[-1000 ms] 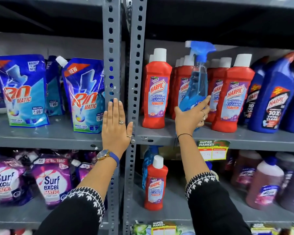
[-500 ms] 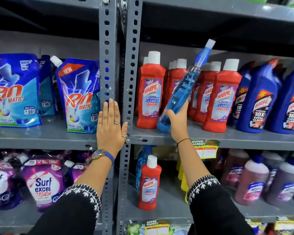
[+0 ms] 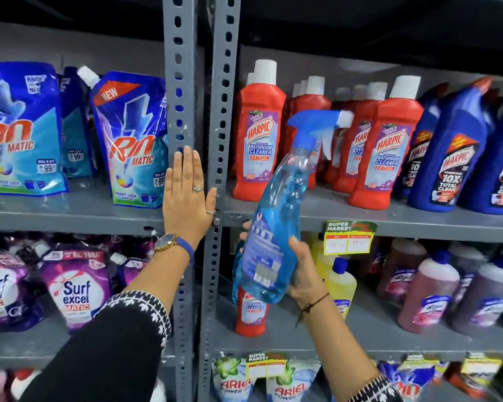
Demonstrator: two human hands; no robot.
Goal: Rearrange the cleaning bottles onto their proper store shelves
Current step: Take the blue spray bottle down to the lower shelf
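Observation:
My right hand (image 3: 304, 271) grips a clear blue spray bottle (image 3: 273, 227) by its lower body. The bottle is off the shelf, tilted, its blue trigger head pointing up and right in front of the red Harpic bottles (image 3: 259, 134). My left hand (image 3: 188, 195) lies flat, fingers together, against the grey shelf upright (image 3: 180, 82) and holds nothing. A single red Harpic bottle (image 3: 249, 311) stands on the lower shelf, partly hidden behind the spray bottle.
Blue Harpic bottles (image 3: 453, 158) fill the right of the upper shelf (image 3: 404, 219). Rin pouches (image 3: 131, 140) sit left of the upright, Surf Excel pouches (image 3: 76, 288) below. Yellow (image 3: 340, 282) and brown floor-cleaner bottles (image 3: 427, 294) stand on the lower right shelf, Ariel packs (image 3: 235, 381) beneath.
My right hand has pulled the spray bottle off the upper shelf, down and toward me. It now hangs in front of the shelf edge. My left hand stays on the upright.

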